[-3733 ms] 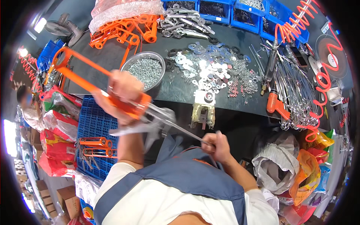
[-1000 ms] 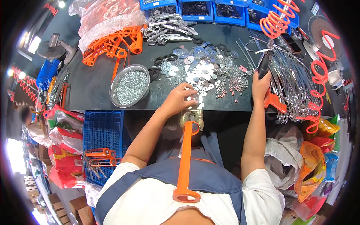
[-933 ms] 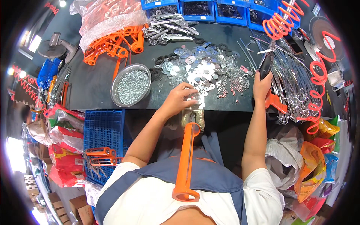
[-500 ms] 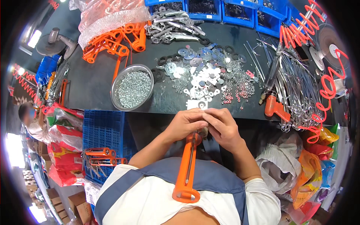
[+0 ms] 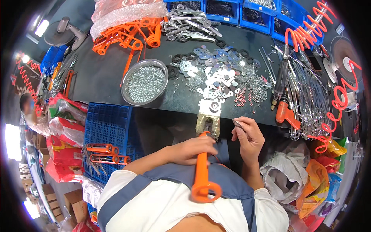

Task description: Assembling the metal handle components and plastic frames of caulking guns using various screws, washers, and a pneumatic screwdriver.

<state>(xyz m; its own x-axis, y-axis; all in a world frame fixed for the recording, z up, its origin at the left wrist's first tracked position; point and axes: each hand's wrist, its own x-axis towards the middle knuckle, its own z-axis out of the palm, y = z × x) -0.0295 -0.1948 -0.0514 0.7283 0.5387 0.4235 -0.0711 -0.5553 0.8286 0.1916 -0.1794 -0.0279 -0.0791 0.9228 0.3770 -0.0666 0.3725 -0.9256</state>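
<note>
Left hand: laid across the front of the apron; fingers over the upper part of the orange frame; grip closed around it
Orange frame: runs from the holder back toward the chest; ring end nearest the body, far end close against the holder
Holder: at the table's near edge, jutting out over it; pale plate with a dark round fitting on top
Right hand: raised to the right of the holder, apart from it; grip pinched on a small dark piece; thumb and fingertips together on it
Table: bowl of small metal parts left of centre; washers spread beyond the holder; silver levers and more frames behind
Right side: orange driver beside a heap of metal rods; white sack below
Left side: blue crate bearing several frames
</note>
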